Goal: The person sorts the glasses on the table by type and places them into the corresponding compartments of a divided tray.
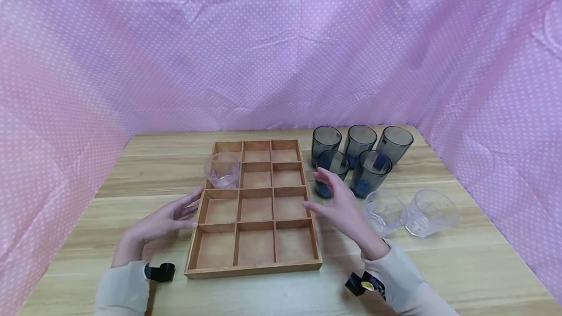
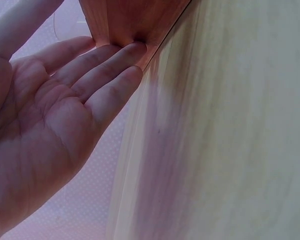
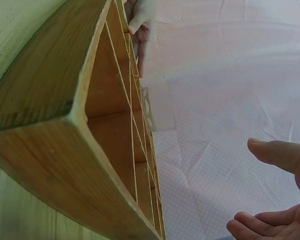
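A wooden compartment tray (image 1: 256, 270) lies in the middle of the table. My left hand (image 1: 163, 218) rests against its left side, fingers extended; in the left wrist view the fingertips (image 2: 135, 47) meet the tray's outer wall. My right hand (image 1: 340, 207) hovers by the tray's right edge with thumb and fingers spread and nothing between them. One clear glass (image 1: 223, 172) stands at the tray's left column, second row from the back. Just beyond the right hand is a smoky grey glass (image 1: 332, 162), partly hidden by its fingers.
Several more smoky grey glasses (image 1: 371, 172) stand in two rows at the back right. Two clear glasses (image 1: 384, 213) are close together behind the right wrist, the outer clear glass (image 1: 430, 213) leaning in view. Pink dotted cloth (image 1: 281, 62) encloses the table's back and sides.
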`<state>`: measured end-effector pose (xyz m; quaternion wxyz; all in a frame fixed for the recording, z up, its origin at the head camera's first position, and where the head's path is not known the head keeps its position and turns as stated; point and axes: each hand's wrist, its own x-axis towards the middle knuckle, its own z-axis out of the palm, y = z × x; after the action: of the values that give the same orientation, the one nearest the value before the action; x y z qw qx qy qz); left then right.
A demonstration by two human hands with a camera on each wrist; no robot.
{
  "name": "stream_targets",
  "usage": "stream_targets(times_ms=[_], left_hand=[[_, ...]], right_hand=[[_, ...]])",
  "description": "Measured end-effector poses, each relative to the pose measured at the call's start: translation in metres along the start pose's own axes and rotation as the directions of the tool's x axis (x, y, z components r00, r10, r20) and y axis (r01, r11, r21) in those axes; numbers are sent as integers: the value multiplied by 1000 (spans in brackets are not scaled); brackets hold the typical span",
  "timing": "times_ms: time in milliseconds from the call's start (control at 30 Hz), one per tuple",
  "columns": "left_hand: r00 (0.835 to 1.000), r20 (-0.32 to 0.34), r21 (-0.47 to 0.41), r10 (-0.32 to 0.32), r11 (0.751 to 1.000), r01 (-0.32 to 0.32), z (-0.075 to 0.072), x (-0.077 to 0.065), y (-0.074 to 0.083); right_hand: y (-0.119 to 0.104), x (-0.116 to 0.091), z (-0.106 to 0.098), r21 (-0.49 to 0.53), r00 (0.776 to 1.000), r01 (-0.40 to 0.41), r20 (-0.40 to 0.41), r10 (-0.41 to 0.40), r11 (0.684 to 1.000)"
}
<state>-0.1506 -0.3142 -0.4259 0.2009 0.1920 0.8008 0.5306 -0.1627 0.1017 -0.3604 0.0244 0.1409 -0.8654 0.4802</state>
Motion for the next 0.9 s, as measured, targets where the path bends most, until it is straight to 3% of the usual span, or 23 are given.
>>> stream_targets(times_ms=[333, 567, 900], left_hand=[[1000, -6, 18, 4, 1000, -3, 0, -1, 0], [1000, -1, 5, 1, 1000, -1, 0, 0, -1], [1000, 0, 12, 6, 1000, -6, 0, 0, -4]], right_hand=[[6, -9, -19, 28, 1000, -10, 9, 10, 1000], [17, -16, -43, 87, 999, -31, 28, 29, 996], [31, -28, -77, 44, 998, -68, 9, 67, 997]])
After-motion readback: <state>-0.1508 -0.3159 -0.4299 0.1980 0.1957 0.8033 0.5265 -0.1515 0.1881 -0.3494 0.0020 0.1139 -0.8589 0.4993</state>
